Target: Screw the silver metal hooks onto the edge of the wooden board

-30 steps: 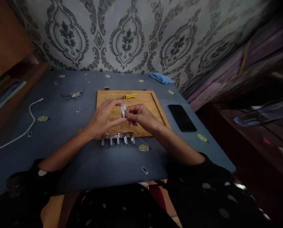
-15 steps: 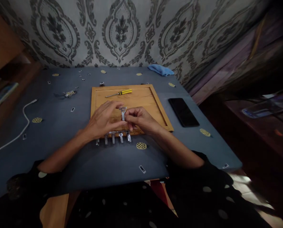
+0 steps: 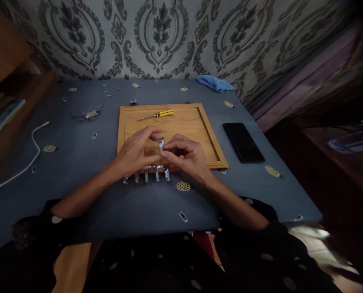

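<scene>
My left hand (image 3: 137, 152) and my right hand (image 3: 185, 156) meet over the near part of a wooden tray (image 3: 205, 128). Together they pinch a small silver metal part (image 3: 161, 143), fingers curled round it. Just below my hands, a row of several similar silver parts (image 3: 146, 176) lies along the tray's near edge on the dark blue table. A yellow-and-black screwdriver (image 3: 157, 115) rests at the far side of the tray, apart from both hands.
A black phone (image 3: 243, 142) lies right of the tray. A blue cloth (image 3: 214, 83) sits at the back right. A white cable (image 3: 31, 150) and small metal pieces (image 3: 88, 115) lie to the left. Round yellow mesh discs (image 3: 183, 186) and tiny parts dot the table (image 3: 108, 203).
My hands have lowered the silver part a little toward the tray and drawn closer together. The view has shifted slightly; the other things have not moved.
</scene>
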Demonstrator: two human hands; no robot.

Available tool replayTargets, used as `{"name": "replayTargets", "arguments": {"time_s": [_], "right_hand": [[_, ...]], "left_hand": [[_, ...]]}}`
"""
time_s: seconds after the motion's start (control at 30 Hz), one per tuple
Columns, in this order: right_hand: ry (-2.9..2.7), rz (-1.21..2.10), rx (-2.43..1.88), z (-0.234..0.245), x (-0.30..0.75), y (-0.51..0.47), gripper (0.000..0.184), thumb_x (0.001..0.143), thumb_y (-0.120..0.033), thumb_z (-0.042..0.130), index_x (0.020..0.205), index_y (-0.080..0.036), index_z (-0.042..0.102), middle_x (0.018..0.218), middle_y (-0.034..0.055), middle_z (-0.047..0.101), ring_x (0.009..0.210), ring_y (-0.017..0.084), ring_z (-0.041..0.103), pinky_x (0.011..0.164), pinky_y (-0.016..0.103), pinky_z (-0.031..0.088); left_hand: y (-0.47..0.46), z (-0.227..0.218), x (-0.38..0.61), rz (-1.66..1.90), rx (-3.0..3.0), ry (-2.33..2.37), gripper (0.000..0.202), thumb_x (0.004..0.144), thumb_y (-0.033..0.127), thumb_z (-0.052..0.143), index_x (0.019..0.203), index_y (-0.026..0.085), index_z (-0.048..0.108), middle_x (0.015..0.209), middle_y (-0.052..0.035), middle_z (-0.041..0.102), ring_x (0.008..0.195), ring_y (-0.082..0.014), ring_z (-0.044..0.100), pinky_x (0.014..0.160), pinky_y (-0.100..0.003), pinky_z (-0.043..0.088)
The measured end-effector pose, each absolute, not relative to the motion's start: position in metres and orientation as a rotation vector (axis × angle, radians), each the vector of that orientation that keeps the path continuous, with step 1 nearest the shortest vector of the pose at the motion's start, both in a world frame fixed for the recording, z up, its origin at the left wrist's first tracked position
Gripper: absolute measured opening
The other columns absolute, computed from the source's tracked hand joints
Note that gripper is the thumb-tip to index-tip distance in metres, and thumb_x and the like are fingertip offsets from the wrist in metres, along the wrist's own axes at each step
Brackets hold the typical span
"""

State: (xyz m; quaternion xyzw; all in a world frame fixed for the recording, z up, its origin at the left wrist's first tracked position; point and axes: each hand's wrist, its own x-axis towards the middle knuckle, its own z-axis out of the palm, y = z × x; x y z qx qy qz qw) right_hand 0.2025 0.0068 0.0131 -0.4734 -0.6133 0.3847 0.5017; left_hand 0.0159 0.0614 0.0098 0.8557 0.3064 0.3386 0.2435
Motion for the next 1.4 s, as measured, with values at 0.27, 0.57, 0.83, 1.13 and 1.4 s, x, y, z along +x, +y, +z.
{"name": "replayTargets", "arguments": {"time_s": [0.27, 0.57, 0.83, 1.13, 1.4], "right_hand": [[-1.455, 1.099, -1.151, 0.01, 0.211, 0.004, 0.027, 0.075, -0.049, 0.08, 0.069, -0.024, 0.073, 0.073, -0.0003, 0.062, 0.07, 0.013, 0.055, 0.067, 0.03, 0.046], [-1.254, 1.324, -1.151, 0.012, 0.216, -0.005, 0.04, 0.071, -0.058, 0.081, 0.068, -0.021, 0.067, 0.062, -0.0047, 0.052, 0.053, 0.008, 0.042, 0.05, 0.024, 0.036], [-1.115, 1.373, -1.271, -0.002, 0.225, -0.028, 0.041, 0.073, -0.057, 0.079, 0.069, -0.021, 0.061, 0.053, -0.0059, 0.051, 0.046, 0.007, 0.038, 0.043, 0.023, 0.029], [-1.03, 1.456, -1.359, -0.022, 0.225, -0.056, 0.034, 0.076, -0.054, 0.077, 0.074, -0.023, 0.063, 0.047, -0.0079, 0.046, 0.037, 0.006, 0.035, 0.034, 0.022, 0.029], [-1.016, 1.451, -1.349, -0.02, 0.224, -0.06, 0.031, 0.075, -0.05, 0.078, 0.072, -0.022, 0.064, 0.058, -0.0059, 0.051, 0.04, 0.005, 0.042, 0.033, 0.021, 0.031]], "left_hand": [[0.055, 0.004, 0.021, 0.913, 2.439, 0.842, 0.049, 0.087, 0.04, 0.072, 0.127, 0.022, 0.052, 0.113, -0.0057, 0.069, 0.107, -0.0227, 0.067, 0.09, -0.036, 0.051], [0.06, 0.01, 0.014, 0.854, 2.299, 0.835, 0.051, 0.088, 0.044, 0.07, 0.13, 0.023, 0.05, 0.111, -0.0048, 0.071, 0.108, -0.0237, 0.069, 0.092, -0.038, 0.052], [0.058, 0.007, 0.004, 0.792, 2.219, 0.916, 0.033, 0.092, 0.033, 0.061, 0.124, 0.024, 0.055, 0.109, -0.004, 0.073, 0.103, -0.0217, 0.071, 0.088, -0.036, 0.054], [0.029, 0.012, 0.015, 0.62, 2.376, 0.795, 0.042, 0.094, 0.034, 0.064, 0.132, 0.029, 0.049, 0.118, -0.0057, 0.069, 0.111, -0.0245, 0.067, 0.096, -0.042, 0.053], [0.016, 0.009, 0.025, 0.554, 2.576, 0.698, 0.051, 0.091, 0.036, 0.07, 0.134, 0.026, 0.044, 0.123, -0.0082, 0.067, 0.115, -0.0271, 0.063, 0.098, -0.043, 0.051]]}}
